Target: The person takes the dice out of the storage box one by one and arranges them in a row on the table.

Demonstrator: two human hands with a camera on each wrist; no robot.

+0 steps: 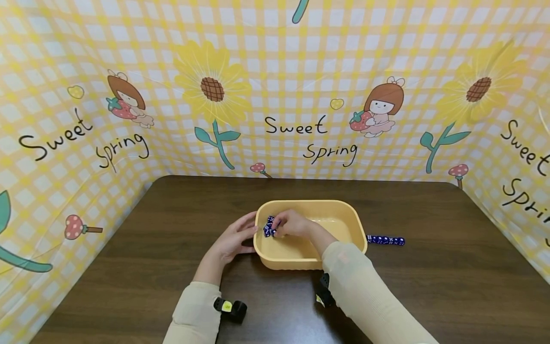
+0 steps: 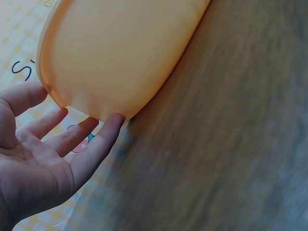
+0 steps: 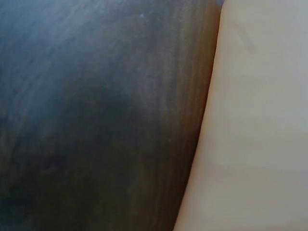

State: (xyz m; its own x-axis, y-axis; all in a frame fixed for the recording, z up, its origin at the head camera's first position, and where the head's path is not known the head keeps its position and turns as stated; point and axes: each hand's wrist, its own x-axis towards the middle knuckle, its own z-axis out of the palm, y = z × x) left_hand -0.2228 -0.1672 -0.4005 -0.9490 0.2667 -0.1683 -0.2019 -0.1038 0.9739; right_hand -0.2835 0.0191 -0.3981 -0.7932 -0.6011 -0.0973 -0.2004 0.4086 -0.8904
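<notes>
While your left hand (image 1: 234,239), fingers extended, touches the tub (image 1: 288,263), your right hand (image 1: 294,224) pinches one of the dice (image 1: 267,231) inside its left end, apparently picking up, so probably lift it clear next.

Blue white-dotted dice (image 1: 267,230) inside yellow tub (image 1: 339,229), near left wall

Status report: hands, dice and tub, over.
Left hand touching tub at its left end. Right hand inside, at clustered blue dice, grip unclear. Dice row on table, right of tub. Right sleeve blocks part of near rim.
</notes>
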